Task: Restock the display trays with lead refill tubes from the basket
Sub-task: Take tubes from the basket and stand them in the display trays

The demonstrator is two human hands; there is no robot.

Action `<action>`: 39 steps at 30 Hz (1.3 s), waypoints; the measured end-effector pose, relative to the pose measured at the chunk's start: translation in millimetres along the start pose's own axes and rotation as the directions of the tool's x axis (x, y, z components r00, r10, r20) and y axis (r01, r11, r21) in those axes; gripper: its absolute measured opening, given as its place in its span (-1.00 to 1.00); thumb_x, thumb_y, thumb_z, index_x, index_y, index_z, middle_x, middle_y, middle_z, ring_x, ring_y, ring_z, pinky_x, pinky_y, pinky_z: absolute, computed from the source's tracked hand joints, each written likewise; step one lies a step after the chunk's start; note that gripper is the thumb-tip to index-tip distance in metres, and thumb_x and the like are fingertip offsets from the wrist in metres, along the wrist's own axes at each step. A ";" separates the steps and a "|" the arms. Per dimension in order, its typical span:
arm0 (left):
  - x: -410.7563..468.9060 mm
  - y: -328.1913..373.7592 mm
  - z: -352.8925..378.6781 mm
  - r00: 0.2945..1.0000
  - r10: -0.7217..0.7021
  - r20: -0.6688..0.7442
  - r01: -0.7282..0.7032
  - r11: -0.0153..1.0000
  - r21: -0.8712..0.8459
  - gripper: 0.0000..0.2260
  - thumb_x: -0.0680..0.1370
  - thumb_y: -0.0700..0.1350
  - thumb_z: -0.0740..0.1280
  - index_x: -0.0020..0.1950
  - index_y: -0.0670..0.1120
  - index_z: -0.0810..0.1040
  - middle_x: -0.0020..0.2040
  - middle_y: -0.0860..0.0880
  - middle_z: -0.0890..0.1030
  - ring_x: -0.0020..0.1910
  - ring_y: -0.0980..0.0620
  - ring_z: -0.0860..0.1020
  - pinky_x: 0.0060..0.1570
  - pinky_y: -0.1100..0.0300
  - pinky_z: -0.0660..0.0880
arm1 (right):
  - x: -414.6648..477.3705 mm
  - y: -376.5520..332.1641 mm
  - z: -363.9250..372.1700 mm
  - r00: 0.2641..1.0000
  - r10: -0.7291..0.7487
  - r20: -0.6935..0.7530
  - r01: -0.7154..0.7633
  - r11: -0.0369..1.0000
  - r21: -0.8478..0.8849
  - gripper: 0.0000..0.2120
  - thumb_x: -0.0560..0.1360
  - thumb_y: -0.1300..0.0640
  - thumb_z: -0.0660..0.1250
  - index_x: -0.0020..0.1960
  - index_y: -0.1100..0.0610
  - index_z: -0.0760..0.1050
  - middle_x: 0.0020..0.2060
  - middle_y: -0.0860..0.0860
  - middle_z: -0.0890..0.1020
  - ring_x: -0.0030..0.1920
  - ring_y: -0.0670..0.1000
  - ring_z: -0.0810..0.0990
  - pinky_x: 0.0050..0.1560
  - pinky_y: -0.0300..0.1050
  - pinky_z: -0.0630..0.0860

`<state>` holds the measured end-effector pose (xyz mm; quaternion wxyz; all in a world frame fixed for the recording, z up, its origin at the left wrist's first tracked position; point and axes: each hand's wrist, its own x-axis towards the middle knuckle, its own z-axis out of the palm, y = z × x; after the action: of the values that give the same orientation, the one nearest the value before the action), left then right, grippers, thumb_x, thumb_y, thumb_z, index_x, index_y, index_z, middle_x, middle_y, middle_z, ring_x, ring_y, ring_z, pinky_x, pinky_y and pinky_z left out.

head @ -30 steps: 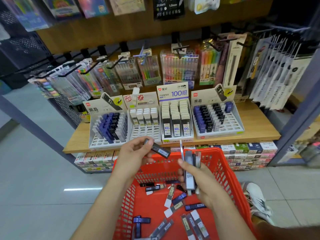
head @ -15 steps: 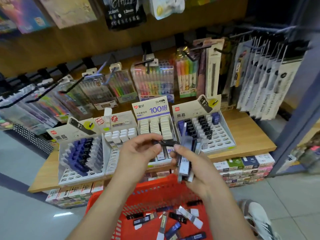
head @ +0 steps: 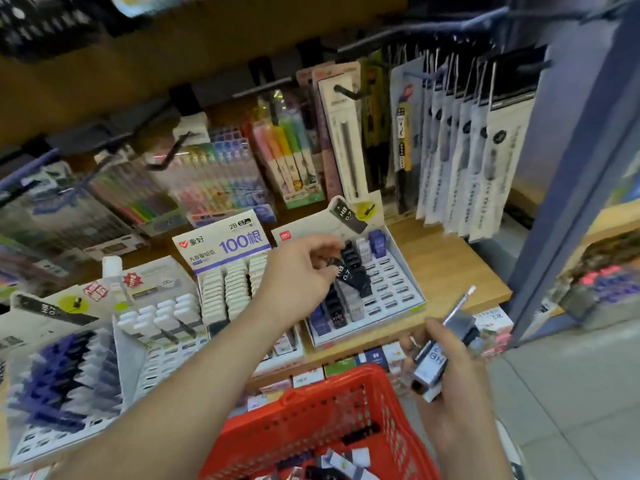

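Left hand: pinching a black lead tube over the right display tray, at frame centre.
Right hand: gripping a bundle of tubes, lower right.
Basket: sitting bottom centre, holding loose tubes.

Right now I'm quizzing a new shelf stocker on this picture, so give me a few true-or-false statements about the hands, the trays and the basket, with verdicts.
1. The left hand pinches a black tube over the right-hand tray. True.
2. The right hand holds nothing. False: it grips a bundle of tubes.
3. The red basket has no stock in it. False: loose tubes lie in it.
4. The right-hand tray has unfilled slots on its right side. True.
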<state>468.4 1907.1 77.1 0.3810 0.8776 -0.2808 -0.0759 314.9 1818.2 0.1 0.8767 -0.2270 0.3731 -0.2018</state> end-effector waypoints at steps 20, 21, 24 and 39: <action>22.4 -10.3 47.2 0.965 0.198 0.170 -0.255 0.856 0.451 -0.79 0.48 -0.18 0.43 0.11 -0.07 0.65 0.04 -0.01 0.64 0.06 0.01 0.54 0.15 0.10 0.45 | 1.2 10.8 1.3 0.998 0.057 0.028 -0.059 0.996 0.069 -0.73 0.49 0.17 0.42 0.17 0.18 0.59 -0.06 0.21 0.71 -0.17 0.06 0.72 -0.42 -0.15 0.55; 22.1 -11.1 48.6 0.964 0.215 0.159 -0.264 0.855 0.446 -0.80 0.47 -0.18 0.43 0.09 -0.07 0.66 0.04 -0.01 0.64 0.06 0.01 0.54 0.16 0.12 0.43 | 0.6 10.2 1.7 0.998 0.053 0.035 -0.055 0.996 0.070 -0.72 0.49 0.17 0.41 0.19 0.20 0.57 -0.07 0.23 0.71 -0.22 0.06 0.71 -0.45 -0.16 0.54; 20.2 -16.9 53.9 0.959 0.244 0.145 -0.283 0.868 0.409 -0.84 0.46 -0.19 0.44 0.03 -0.09 0.70 0.00 -0.02 0.64 0.04 0.01 0.55 0.13 0.16 0.42 | 1.7 11.8 1.4 0.999 0.034 0.019 -0.035 0.999 0.036 -0.69 0.48 0.18 0.42 0.17 0.30 0.54 -0.18 0.25 0.69 -0.42 0.06 0.60 -0.52 -0.15 0.48; -47.2 1.0 -2.4 0.870 -0.048 0.491 0.397 0.660 -0.638 -0.69 0.47 -0.05 0.36 0.21 -0.03 0.59 0.06 -0.05 0.66 -0.04 0.02 0.55 -0.16 0.12 0.42 | -15.5 25.1 9.1 0.845 0.211 0.491 -0.276 0.959 0.064 -0.26 -0.18 0.14 0.76 -0.07 0.24 0.56 -0.46 0.12 0.47 -0.57 0.03 0.43 -0.64 -0.16 0.38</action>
<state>429.6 1934.0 75.7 0.6095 0.6442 -0.1925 -0.4200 316.4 1849.0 0.6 0.9731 -0.1620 0.1559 -0.0505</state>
